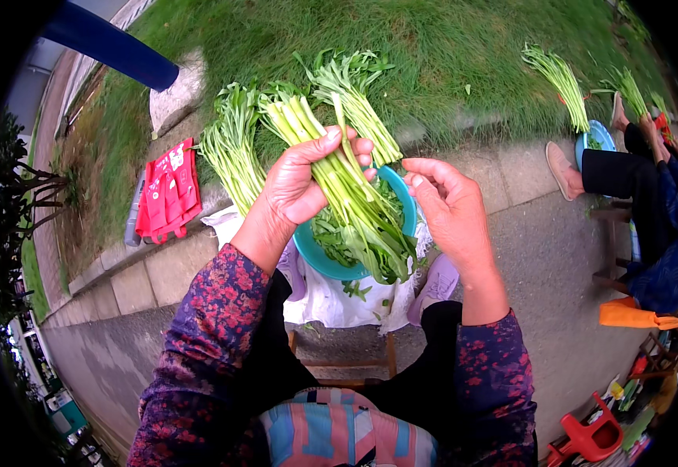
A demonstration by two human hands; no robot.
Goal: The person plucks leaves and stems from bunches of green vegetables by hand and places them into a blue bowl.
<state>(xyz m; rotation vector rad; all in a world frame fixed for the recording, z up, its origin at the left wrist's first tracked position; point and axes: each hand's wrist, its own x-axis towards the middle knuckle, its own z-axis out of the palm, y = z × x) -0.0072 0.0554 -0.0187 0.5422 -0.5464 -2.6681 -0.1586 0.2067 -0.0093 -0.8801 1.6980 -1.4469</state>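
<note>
My left hand [312, 175] is wrapped round a bunch of leafy green stalks [343, 194], its pale cut ends up and its leaves hanging down to the right. To the right of the bunch, my right hand [452, 198] is closed in a loose pinch, thumb near forefinger; whether anything small is between them does not show. Beneath the bunch stands a turquoise basin [305, 247] with loose green leaves [335, 241] in it. Two more bundles of stalks, one on the left [230, 148] and one behind [362, 109], lie on the kerb and grass edge.
A white sheet [316, 303] lies under the basin, between my lilac shoes [438, 288]. Red bags [169, 191] rest on the kerb at left, near a blue post [113, 45]. Another person [627, 171] sits at right by a blue basin [604, 138] and a stalk bundle [561, 86]. A red stool [592, 436] stands lower right.
</note>
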